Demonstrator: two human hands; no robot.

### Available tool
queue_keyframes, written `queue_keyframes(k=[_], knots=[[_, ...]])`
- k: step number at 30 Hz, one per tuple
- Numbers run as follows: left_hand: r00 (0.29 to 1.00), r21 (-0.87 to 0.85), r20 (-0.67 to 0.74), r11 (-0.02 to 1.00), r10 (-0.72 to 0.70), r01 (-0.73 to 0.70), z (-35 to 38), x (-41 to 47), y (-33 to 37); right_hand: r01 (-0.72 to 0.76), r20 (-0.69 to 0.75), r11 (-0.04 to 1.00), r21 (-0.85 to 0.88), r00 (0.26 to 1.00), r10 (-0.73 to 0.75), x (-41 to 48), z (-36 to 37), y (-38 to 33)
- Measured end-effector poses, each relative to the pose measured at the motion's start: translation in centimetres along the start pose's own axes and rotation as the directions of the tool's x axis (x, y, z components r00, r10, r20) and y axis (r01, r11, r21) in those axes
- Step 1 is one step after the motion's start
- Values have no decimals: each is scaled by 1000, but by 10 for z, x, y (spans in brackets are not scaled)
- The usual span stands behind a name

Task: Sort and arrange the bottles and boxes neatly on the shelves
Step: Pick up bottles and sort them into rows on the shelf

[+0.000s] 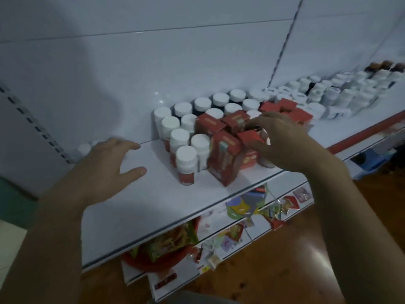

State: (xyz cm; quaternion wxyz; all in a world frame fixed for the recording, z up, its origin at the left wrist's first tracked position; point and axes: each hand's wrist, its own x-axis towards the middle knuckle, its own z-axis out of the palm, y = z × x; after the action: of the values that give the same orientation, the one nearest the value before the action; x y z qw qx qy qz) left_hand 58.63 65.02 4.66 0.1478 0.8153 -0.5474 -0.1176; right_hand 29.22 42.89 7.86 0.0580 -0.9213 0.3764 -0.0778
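Observation:
A cluster of red boxes [223,154] stands crowded and skewed on the white shelf [153,205], the front one blurred and tilted. Left of them, white-capped bottles [186,156] with red labels stand in rows. My right hand [282,141] reaches over the boxes, thumb and curled fingers closing around one small red box [249,137] in the middle of the cluster. My left hand [105,170] is open with fingers spread, flat just above the bare left part of the shelf, holding nothing.
More white-capped bottles [350,93] fill the shelf further right, with dark-capped ones at the far end. Lower shelves hold colourful packets [175,238] and a red bowl [153,260]. A blue stool [370,161] stands on the wooden floor to the right.

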Motion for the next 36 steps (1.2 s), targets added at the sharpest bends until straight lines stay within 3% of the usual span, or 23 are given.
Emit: queue_keyframes(k=[7,11,14,17,20,23,36], knots=[[974,134,-106,974,200,-185,16,66,167,-278,122,961,0,953,276,-69,-42,166],[927,113,-127,934,352,-339,49,106,267,-333,159,943,17,932,327,-110,-55,240],[906,138,-65,903,417,-406,75,143,338,-410,161,911,43,903,398,-131,-60,295],[893,151,85,880,442,-450,104,181,396,-524,155,851,36,844,514,-144,-57,351],[847,93,215,853,487,-514,138,223,444,-581,159,812,43,807,569,-153,-52,406],[784,61,245,798,571,-600,172,275,505,-637,183,771,17,760,624,-154,-53,467],[563,-217,135,578,816,-786,255,500,797,-812,62,573,109,581,812,-88,-123,706]])
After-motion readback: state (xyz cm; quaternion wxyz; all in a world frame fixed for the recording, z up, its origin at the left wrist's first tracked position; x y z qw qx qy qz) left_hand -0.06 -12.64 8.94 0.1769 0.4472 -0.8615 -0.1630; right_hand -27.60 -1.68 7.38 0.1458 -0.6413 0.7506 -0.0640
